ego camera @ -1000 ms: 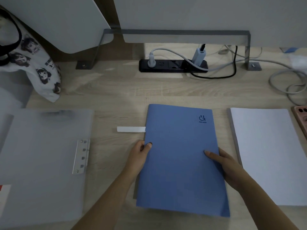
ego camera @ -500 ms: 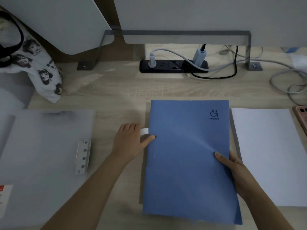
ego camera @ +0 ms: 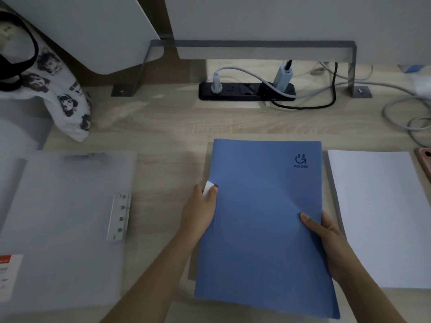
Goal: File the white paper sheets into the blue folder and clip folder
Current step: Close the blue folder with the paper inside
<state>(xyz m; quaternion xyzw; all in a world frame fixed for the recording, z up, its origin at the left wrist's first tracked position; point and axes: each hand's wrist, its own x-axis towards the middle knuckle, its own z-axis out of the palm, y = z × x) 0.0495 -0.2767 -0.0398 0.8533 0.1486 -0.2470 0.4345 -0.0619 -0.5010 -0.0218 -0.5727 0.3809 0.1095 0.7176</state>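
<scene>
Blue folder [ego camera: 263, 220], closed and lying flat at the centre of a wooden desk [ego camera: 163, 127], with the printed word "FOLDER" near its far right corner. Items are listed from left to right. At the far left, a white tote bag [ego camera: 58, 94] printed with cartoon faces rests on the desk near the wall. In front of it lies the clip folder [ego camera: 58, 229], translucent and frosted, with a metal clip bar [ego camera: 118, 216] along its right edge and a small orange-and-white label at its near left corner. The left hand [ego camera: 201, 207] sits at the left edge of the blue folder, thumb on the cover and fingers closed around a small white tab [ego camera: 208, 188] that sticks out from that edge. The right hand [ego camera: 324, 236] grasps the right edge of the blue folder, thumb pressed on top of the cover and fingers under it (the cover shows a shallow crease between the two hands). Beyond the folder, against the wall, a black power strip [ego camera: 247, 91] carries several plugs and cables. Just beside the folder on the right lies the stack of white paper sheets [ego camera: 384, 217], squared and flat. A pink object [ego camera: 425, 159] shows only partly at the right border, too cropped to identify.
</scene>
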